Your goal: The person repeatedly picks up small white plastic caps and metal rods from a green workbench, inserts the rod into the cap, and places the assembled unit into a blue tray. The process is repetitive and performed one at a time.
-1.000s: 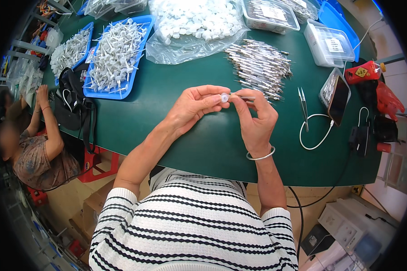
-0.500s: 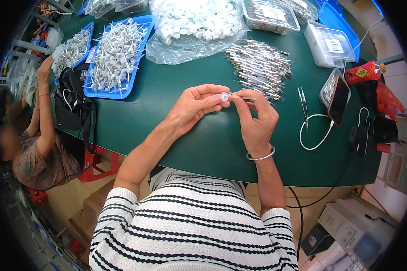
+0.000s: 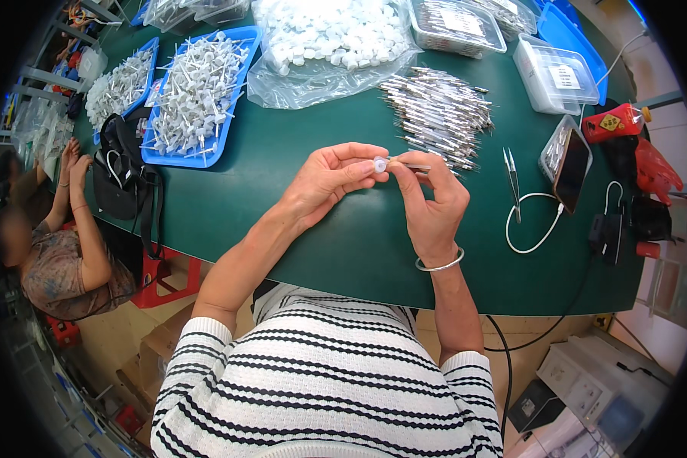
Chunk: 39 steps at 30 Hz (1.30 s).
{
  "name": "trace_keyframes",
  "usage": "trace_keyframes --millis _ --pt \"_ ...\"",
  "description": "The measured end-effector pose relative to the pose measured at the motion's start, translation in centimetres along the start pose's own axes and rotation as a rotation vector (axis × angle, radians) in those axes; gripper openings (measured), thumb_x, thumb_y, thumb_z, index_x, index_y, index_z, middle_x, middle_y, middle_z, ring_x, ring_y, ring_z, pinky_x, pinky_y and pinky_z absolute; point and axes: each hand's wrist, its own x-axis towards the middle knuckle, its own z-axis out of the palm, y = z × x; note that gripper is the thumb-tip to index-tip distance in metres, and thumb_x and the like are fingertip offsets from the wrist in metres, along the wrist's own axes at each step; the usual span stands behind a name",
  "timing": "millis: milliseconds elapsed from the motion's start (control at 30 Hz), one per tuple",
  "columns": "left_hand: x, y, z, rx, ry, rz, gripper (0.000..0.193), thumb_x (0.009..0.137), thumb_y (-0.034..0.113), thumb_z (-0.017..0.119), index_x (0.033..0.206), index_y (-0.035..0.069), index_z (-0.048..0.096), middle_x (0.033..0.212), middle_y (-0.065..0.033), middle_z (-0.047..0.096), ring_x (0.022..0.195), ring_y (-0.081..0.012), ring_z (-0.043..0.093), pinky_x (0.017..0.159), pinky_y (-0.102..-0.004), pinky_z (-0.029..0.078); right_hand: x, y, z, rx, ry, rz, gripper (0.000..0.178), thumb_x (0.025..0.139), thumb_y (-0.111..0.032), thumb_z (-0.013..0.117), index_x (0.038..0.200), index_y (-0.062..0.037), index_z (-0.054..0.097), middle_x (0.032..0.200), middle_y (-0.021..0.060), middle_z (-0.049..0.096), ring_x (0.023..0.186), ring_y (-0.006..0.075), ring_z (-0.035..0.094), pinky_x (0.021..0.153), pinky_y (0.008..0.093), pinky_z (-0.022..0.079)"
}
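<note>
Over the middle of the green table, my left hand (image 3: pixel 322 185) pinches a small white plastic cap (image 3: pixel 380 164) between thumb and fingers. My right hand (image 3: pixel 437 210), with a bangle at the wrist, is closed on a thin metal rod (image 3: pixel 417 166). The rod's near end points at the cap, and the two fingertips almost meet there; whether the rod sits inside the cap is too small to tell. Just beyond my right hand lies a pile of similar metal rods (image 3: pixel 439 114). A clear bag of white caps (image 3: pixel 336 46) lies beyond my left hand.
Blue trays (image 3: pixel 198 156) of capped sticks and a black bag (image 3: pixel 118 187) are at left. Tweezers (image 3: pixel 512 183), a phone (image 3: pixel 572 172) with a white cable, and plastic boxes (image 3: pixel 557 76) stand at right. A co-worker (image 3: pixel 72 267) sits at far left.
The co-worker's raised hand has come down from beside the far-left tray, toward their other hand. My own hands, the cap and the rod have hardly moved.
</note>
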Motion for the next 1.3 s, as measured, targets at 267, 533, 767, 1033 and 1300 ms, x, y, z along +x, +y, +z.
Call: trace_keyframes --millis 267,533,767,1033,1300 --pt "-0.06 -0.04 -0.05 0.069 0.009 0.046 0.03 0.089 0.01 0.064 0.116 -0.002 0.06 0.1 -0.0084 0.067 0.091 -0.0125 0.065 0.082 -0.0219 0.053 0.06 0.01 -0.06 -0.015 -0.013 -0.008 0.012 0.078 0.0 0.07 0.089 -0.0017 0.064 0.081 0.0069 0.066 0.064 0.0172 0.063 0.057 0.0265 0.051" --pt "-0.08 -0.2 -0.23 0.13 0.012 0.076 0.028 0.088 0.011 0.064 0.114 0.0 0.061 0.1 -0.0074 0.067 0.09 -0.011 0.064 0.08 -0.0219 0.052 0.17 0.0 -0.11 -0.049 -0.027 -0.032 0.012 0.077 0.0 0.071 0.086 -0.0022 0.063 0.079 0.0067 0.065 0.062 0.0172 0.062 0.055 0.0269 0.049" --pt "-0.06 -0.15 -0.3 0.087 0.008 0.043 0.028 0.089 0.01 0.064 0.115 -0.001 0.06 0.1 -0.0079 0.067 0.09 -0.0115 0.064 0.08 -0.0222 0.053 0.22 -0.07 -0.07 -0.057 -0.028 -0.061 0.012 0.077 0.0 0.072 0.085 -0.0029 0.063 0.079 0.0062 0.065 0.062 0.017 0.062 0.055 0.0268 0.048" --pt "0.01 -0.11 -0.35 -0.001 0.011 0.004 0.029 0.089 0.009 0.063 0.115 -0.002 0.059 0.103 -0.009 0.066 0.091 -0.0132 0.065 0.08 -0.0215 0.054 -0.02 -0.14 -0.01 0.063 -0.034 0.047 0.01 0.08 -0.001 0.07 0.089 -0.0022 0.065 0.082 0.0054 0.067 0.067 0.0135 0.064 0.061 0.0246 0.052" --pt "0.16 -0.22 -0.61 -0.107 -0.021 -0.013 0.029 0.089 0.008 0.062 0.116 -0.003 0.058 0.103 -0.0105 0.065 0.092 -0.0152 0.065 0.08 -0.0211 0.055 -0.7 0.19 0.44 0.271 0.022 0.192 0.01 0.085 -0.002 0.067 0.094 0.0002 0.065 0.084 0.0054 0.068 0.072 0.0106 0.064 0.068 0.0236 0.053"
